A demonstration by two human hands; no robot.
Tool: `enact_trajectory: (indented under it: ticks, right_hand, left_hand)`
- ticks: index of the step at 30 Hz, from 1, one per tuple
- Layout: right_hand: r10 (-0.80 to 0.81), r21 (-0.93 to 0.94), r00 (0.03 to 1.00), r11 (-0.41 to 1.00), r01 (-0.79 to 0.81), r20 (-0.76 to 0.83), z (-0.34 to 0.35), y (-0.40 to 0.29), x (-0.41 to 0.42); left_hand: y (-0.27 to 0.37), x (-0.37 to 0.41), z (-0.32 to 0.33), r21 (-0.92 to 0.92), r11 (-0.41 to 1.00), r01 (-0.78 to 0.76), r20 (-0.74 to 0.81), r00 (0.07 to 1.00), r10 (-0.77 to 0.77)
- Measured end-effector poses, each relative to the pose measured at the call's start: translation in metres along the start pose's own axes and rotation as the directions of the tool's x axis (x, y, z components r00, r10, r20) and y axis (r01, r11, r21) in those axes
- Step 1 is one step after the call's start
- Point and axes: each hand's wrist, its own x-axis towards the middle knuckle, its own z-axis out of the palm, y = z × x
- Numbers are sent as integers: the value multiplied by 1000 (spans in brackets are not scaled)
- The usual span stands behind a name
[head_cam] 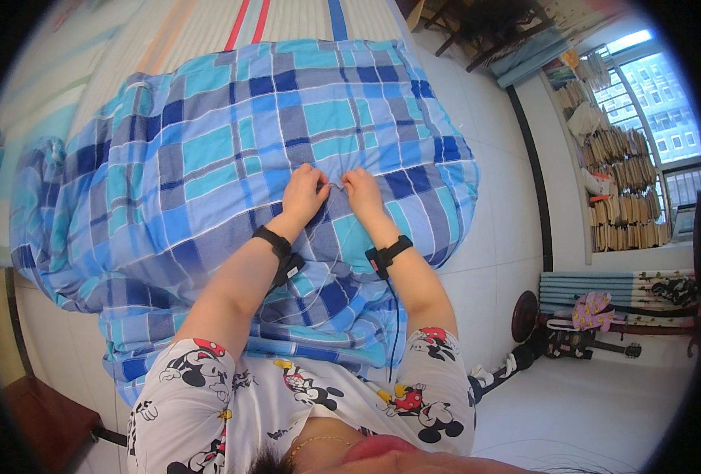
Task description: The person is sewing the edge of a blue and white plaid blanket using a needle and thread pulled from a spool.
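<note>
A blue and teal plaid quilt (208, 160) lies bunched before me, its near part hanging in folds towards my body. My left hand (306, 191) and my right hand (362, 191) are close together on it, with a small gap between them. The fingertips of both hands pinch the plaid cloth, which puckers around them. A thin pale thread (334, 260) runs from between the hands down over the quilt in a loose loop. Whether a needle is there is too small to tell. Each wrist wears a black strap with a small black device.
Beyond the quilt is a striped bed sheet (291, 23). White floor tiles (469, 207) show to the right. Farther right are stacked books (623, 178) by a window, and a dark guitar (570, 345). A reddish-brown wooden piece (48, 420) stands at the lower left.
</note>
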Motion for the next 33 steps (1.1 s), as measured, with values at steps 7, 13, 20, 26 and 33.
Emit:
enact_trajectory:
  ticks: [7,13,20,26,33]
  right_hand:
    - [132,164,989,979,-120,-65,8,-6,-6]
    - [189,286,982,941,-182,2,-4,-9,-13]
    - [-159,-94,930,986,135,-331,-14,-66,-16]
    - [-2,483,998,875,-30,66,-29,-132,-50]
    - [-99,851,971,506,-138,216,-130,-178,-120]
  left_hand:
    - [8,-3,-1,-26,1000,15,-9,1000,-15]
    - [11,-5,-7,63,998,2,-17,1000,-1]
    - [22,-9,-67,69,985,-161,-73,983,166]
    - [53,-34,-127,-235,958,-162,220,952,215]
    - [79,-100,-155,-491,858,150,846,320,428]
